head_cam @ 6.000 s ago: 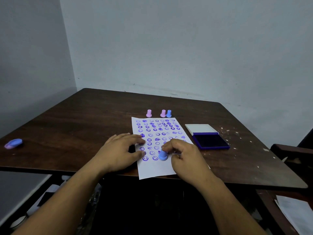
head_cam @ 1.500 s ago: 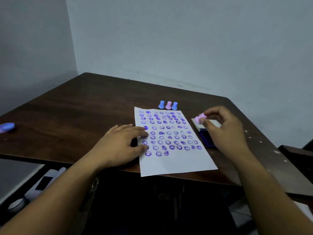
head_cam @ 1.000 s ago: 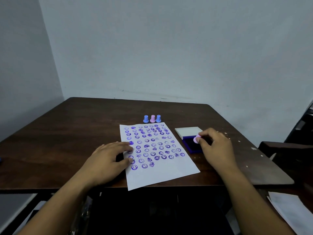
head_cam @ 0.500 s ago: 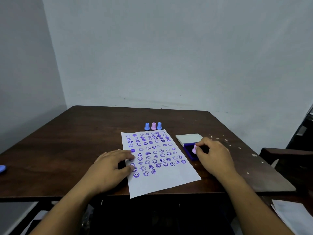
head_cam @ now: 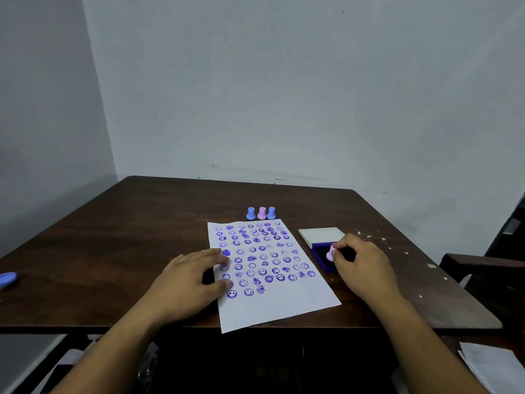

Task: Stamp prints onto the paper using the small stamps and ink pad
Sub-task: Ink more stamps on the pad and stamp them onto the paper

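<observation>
A white paper point(head_cam: 284, 305) covered in rows of purple face prints lies on the dark wooden table point(head_cam: 127, 237), its near corner past the front edge. My left hand point(head_cam: 190, 282) rests flat on the paper's left edge. To the right sits the blue ink pad point(head_cam: 322, 258) with its white lid point(head_cam: 321, 236) folded back. My right hand point(head_cam: 360, 263) pinches a small pink stamp point(head_cam: 330, 255) and holds it down on the pad. Three more stamps, blue point(head_cam: 250, 213), pink point(head_cam: 261, 213) and blue point(head_cam: 271, 213), stand in a row behind the paper.
A blue-purple object point(head_cam: 7, 278) lies at the table's far left edge. White crumbs point(head_cam: 380, 243) dot the table right of the pad. A dark chair arm point(head_cam: 483, 264) juts in at the right, with loose papers point(head_cam: 494, 368) below it.
Six seconds ago my right hand pressed a blue stamp on the paper; that stamp now stands in the back row. The hand has since brought a pink stamp onto the ink pad.
</observation>
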Motion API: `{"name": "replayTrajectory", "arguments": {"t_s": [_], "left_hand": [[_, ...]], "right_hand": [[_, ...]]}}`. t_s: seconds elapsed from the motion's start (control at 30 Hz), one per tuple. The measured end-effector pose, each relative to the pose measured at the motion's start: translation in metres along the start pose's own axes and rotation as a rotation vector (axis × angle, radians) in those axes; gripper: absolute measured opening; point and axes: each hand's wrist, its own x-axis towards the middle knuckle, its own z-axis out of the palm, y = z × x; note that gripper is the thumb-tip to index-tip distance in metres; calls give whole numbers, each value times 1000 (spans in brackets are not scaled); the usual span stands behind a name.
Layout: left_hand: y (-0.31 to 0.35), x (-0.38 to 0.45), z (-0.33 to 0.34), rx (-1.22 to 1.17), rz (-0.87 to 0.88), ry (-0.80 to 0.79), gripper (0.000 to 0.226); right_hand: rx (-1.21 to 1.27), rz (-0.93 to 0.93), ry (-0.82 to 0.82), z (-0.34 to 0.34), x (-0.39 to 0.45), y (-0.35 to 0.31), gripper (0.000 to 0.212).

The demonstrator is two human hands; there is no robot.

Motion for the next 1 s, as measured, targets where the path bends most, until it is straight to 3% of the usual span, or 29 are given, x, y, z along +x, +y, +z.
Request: {"name": "replayTrajectory", "arguments": {"t_s": [0.47,0.63,0.8,1.0], "left_hand": [[-5,3,2,28,-2,-20,60],[-5,3,2,36,-2,-23,61],[-5,3,2,32,-5,-23,60],[-5,3,1,26,-7,-17,60]], "right_hand": [[65,53,3,1,0,0,8],[269,60,24,-6,-10,-16,11],[506,-54,-122,8,-34,-60,17],[537,-95,-196,24,-53,-86,16]]}}
